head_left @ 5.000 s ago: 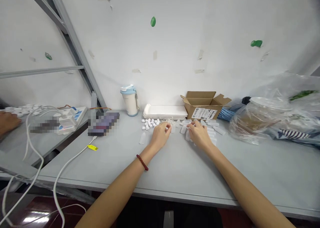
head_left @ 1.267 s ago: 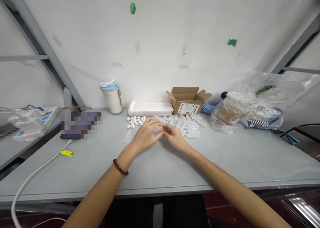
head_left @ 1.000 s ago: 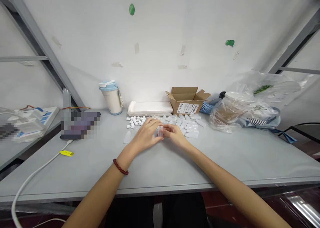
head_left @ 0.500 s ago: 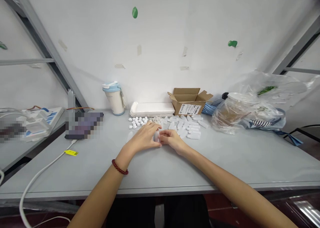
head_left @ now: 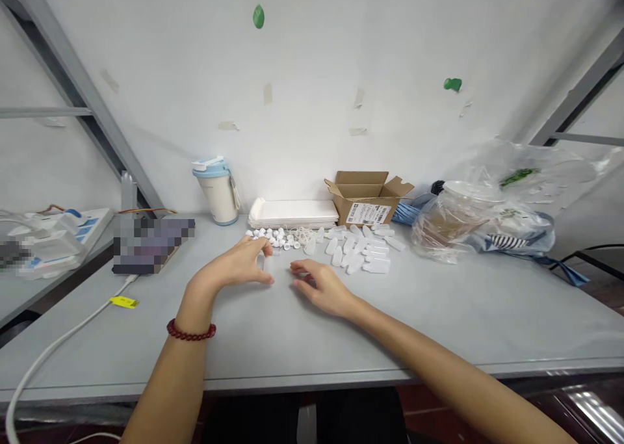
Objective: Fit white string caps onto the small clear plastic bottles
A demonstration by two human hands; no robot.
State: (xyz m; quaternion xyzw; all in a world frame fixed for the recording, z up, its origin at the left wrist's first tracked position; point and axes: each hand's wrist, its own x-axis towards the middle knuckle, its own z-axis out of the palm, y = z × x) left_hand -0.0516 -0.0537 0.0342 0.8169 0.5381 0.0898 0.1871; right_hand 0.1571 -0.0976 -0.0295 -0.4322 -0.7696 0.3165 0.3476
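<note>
While my left hand (head_left: 238, 262) has its fingers spread around a clear bottle (head_left: 267, 264), my right hand (head_left: 322, 288) sits, fingers parted, near other bottles (head_left: 355, 263).

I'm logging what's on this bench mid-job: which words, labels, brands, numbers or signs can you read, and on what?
No text is legible.
White label on the cardboard box: dark print, too small to read.
Yellow tag on the white cable: dark marks, too small to read.
Cup: faint lettering, too blurred to read.
Dark device: pixelated, nothing readable.
</note>
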